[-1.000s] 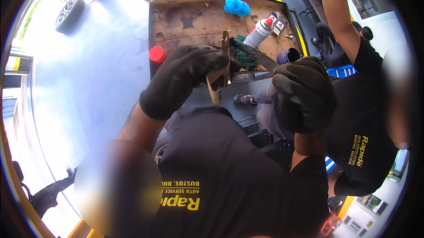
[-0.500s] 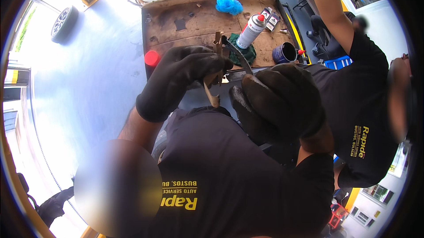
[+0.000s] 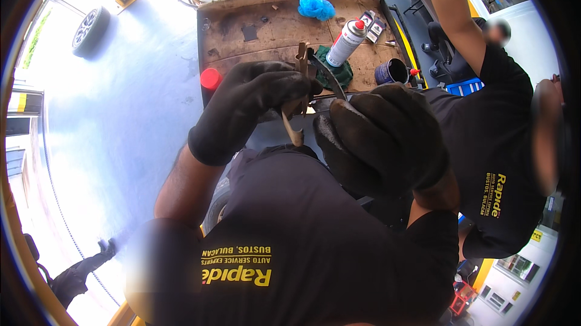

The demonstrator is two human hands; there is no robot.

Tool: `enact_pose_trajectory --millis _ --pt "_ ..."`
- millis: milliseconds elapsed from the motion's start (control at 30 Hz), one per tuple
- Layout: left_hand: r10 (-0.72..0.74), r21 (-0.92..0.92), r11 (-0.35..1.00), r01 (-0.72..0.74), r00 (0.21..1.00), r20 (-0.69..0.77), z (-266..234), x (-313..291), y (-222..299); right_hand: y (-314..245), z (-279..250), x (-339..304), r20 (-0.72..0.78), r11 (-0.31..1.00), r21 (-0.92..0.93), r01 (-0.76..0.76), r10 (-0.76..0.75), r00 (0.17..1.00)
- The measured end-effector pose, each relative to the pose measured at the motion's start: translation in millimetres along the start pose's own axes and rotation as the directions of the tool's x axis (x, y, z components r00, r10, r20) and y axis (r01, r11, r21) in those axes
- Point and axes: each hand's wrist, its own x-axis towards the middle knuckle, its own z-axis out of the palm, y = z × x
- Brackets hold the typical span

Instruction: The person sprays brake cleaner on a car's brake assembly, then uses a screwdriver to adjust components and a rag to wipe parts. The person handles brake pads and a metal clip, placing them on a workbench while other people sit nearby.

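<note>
My left hand (image 3: 248, 99), in a black work glove, is closed on a thin brownish piece that looks like bent metal (image 3: 295, 131). Parts of it stick out above and below the fingers; the palm hides the rest. My right hand (image 3: 384, 141), gloved too with pale smudges on the fingers, grips a dark curved strip (image 3: 330, 76). Its far end reaches up beside the brown piece; whether the two touch, I cannot tell. Both hands are raised in front of my chest, at the near edge of a cardboard-covered work table (image 3: 233, 11).
On the table are a spray can (image 3: 345, 43) over a green cloth (image 3: 342, 78), a crumpled blue glove or wrap (image 3: 316, 6), small boxes (image 3: 375, 28) and an open dark can (image 3: 391, 72). A red cap (image 3: 210, 79) shows at left. Close on my right stands a co-worker (image 3: 490, 138).
The view has shifted slightly, so the table sits a little further right in it. Both hands keep their grips on the brown piece and the dark strip in nearly the same pose.
</note>
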Motion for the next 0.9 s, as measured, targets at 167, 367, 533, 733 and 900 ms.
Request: enact_pose_trajectory --millis 167,367,533,733,900 --pt "0.041 -0.022 0.999 -0.042 0.998 -0.038 3 -3 -4 -1 -5 -1 0.027 0.999 0.033 -0.029 0.028 0.999" --pt "0.104 0.04 0.994 -0.105 0.994 0.008 0 4 4 -2 -8 -1 0.023 1.0 -0.002 -0.012 0.013 1.0" --pt "-0.03 -0.08 0.996 0.031 1.0 0.009 3 -3 2 -2 -8 -1 0.014 0.999 0.039 -0.005 0.004 1.0" --pt "0.03 0.038 0.999 -0.03 0.999 -0.014 2 -4 0 -3 -7 0 -0.026 0.998 0.063 -0.022 0.024 0.999" --pt "0.055 -0.021 0.998 -0.055 0.998 0.009 3 -3 -10 -2 -3 -3 -0.006 0.999 0.054 -0.002 0.002 1.0"
